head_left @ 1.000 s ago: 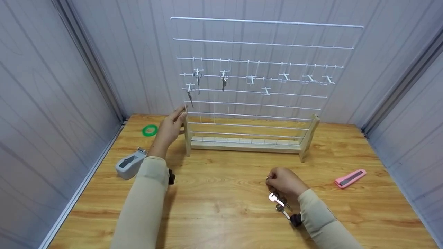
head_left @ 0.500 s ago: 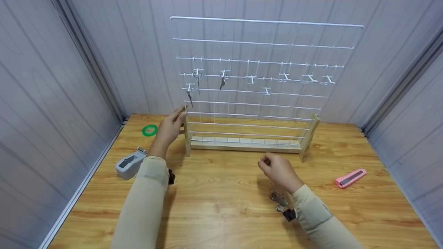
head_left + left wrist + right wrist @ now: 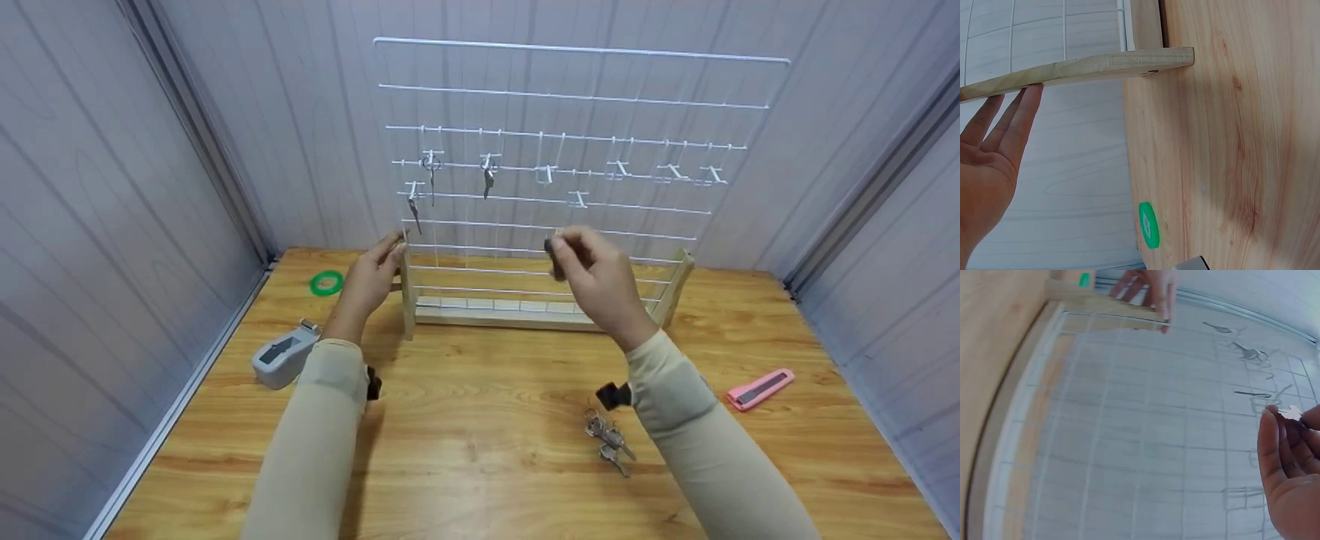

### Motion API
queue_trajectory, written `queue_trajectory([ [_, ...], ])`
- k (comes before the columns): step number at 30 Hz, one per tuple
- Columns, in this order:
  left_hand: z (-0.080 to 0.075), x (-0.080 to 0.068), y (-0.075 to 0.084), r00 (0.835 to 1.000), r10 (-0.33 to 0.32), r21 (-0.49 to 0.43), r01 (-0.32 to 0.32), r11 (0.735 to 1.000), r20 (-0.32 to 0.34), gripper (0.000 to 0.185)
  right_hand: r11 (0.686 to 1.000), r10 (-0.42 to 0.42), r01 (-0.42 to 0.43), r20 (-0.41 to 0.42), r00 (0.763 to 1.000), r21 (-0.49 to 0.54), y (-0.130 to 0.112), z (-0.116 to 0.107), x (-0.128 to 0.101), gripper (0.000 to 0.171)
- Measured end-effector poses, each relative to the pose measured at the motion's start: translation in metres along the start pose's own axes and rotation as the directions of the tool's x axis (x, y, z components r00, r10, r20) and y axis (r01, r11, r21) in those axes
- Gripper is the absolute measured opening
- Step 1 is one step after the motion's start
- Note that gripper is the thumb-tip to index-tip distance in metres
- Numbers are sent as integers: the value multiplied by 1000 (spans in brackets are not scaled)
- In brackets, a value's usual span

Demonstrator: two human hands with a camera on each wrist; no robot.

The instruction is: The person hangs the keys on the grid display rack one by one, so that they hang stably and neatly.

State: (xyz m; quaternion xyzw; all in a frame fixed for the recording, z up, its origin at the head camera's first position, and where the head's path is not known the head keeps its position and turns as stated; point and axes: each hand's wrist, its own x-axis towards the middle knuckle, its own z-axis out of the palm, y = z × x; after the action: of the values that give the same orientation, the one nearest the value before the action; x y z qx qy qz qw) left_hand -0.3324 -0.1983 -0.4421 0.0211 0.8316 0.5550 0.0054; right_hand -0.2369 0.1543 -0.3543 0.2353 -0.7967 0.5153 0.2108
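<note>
A white wire grid rack [image 3: 487,247] in a wooden stand fills the middle of the head view, with several small hooks on it. Keys on rings hang from three hooks at its left, one of them this key [image 3: 489,180]. My left hand [image 3: 371,277] holds the rack's left wooden post [image 3: 1100,64], its long fingers lying nearly straight along the outer face. In front of the grid, below the hooks, my right hand [image 3: 600,274] is raised. Its thumb and fingers pinch a key [image 3: 1292,412], largely covered by the fingertips. More loose keys [image 3: 609,439] lie on the table beneath the right forearm.
A grey tape dispenser [image 3: 285,356] stands left of the left forearm, and a green tape ring [image 3: 327,283] lies behind it. Off to the right is a pink stapler-like thing [image 3: 760,389]. Panelled walls close in the table [image 3: 465,480] at the back and sides.
My right hand has risen from the loose keys on the table to the front of the grid, carrying one key. The left hand stays at the post.
</note>
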Motion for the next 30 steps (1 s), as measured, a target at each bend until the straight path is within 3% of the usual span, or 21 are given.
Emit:
queue_trajectory([
  [5, 1, 0, -2, 1000, 6, 2, -6, 1000, -5, 57, 993, -14, 19, -40, 999, 113, -11, 4, 23, 21],
  [12, 1, 1, -2, 1000, -1, -4, 1, 1000, -5, 57, 977, 41, -29, -53, 998, 211, -15, 11, 41, 19],
  [21, 0, 0, 0, 1000, 9, 18, -9, 1000, -4, 58, 960, 187, -166, -74, 980, 227, -12, 13, 52, 25],
  [30, 0, 0, -1, 1000, 5, 22, -5, 1000, -5, 58, 924, 347, -337, -26, 938, 181, -10, 15, 58, 31],
])
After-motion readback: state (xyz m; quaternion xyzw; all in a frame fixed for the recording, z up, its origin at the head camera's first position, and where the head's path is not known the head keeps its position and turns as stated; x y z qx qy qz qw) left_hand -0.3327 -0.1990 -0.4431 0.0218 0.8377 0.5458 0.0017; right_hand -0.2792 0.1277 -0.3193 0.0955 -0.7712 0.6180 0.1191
